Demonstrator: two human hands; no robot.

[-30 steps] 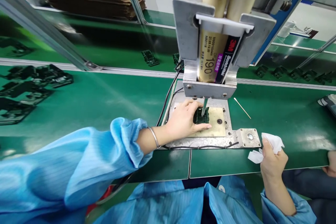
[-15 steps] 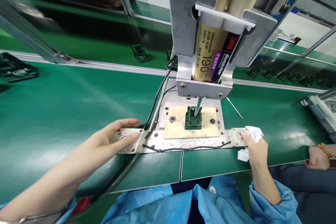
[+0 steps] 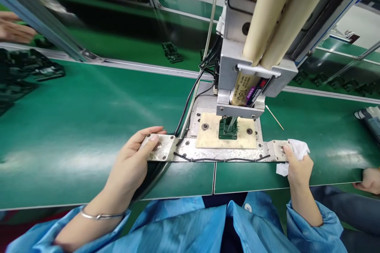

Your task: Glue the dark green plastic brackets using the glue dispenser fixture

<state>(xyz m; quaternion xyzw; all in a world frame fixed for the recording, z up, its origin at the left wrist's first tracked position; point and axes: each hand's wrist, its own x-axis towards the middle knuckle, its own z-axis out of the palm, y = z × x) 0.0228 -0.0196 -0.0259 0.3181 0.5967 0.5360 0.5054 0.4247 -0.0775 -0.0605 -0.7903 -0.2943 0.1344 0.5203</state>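
Note:
My left hand (image 3: 130, 156) is at the left push-button block (image 3: 162, 147), thumb pressed on its button and fingers around the far side. At the right push-button block (image 3: 277, 151), my right hand (image 3: 299, 168) has its thumb on the button while gripping a crumpled white tissue (image 3: 299, 148). Between them, a small green circuit board (image 3: 227, 134) sits on a cream fixture plate (image 3: 204, 140). Over it, a metal dispenser holder (image 3: 237, 110) carries a twin adhesive cartridge (image 3: 242, 91). Its nozzle (image 3: 232, 122) reaches down to the board; whether the tip touches, I cannot tell.
A cotton swab (image 3: 274, 118) lies right of the fixture. Black cables (image 3: 188, 104) run left of it. Circuit boards (image 3: 44, 65) are piled at far left, near another person's hand (image 3: 14, 27). Another person's hand (image 3: 369, 180) rests at the right table edge.
The dispenser holder has come down closer to the board. My left thumb has moved onto the left button. My right hand stays at its button. The view has shifted, and a far-left hand has appeared.

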